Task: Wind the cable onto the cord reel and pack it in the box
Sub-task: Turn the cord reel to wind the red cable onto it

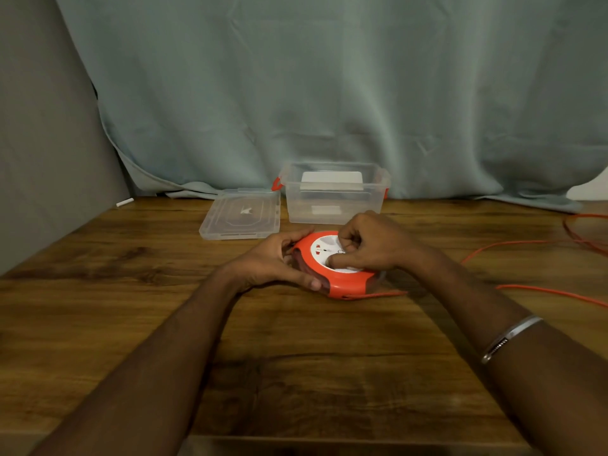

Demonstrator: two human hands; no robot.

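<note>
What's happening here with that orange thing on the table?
A person is winding an orange cable onto a round cord reel. The left hand grips the reel's side; the right hand is curled on its white top. Much cable lies loose on the table. The clear box stands open behind, its lid beside it.

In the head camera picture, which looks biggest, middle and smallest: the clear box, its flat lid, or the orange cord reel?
1. Clear box, largest.
2. Lid and cord reel: they look about alike across, and the reel sits nearer the camera with hands partly covering it, so I won't rank them.
</note>
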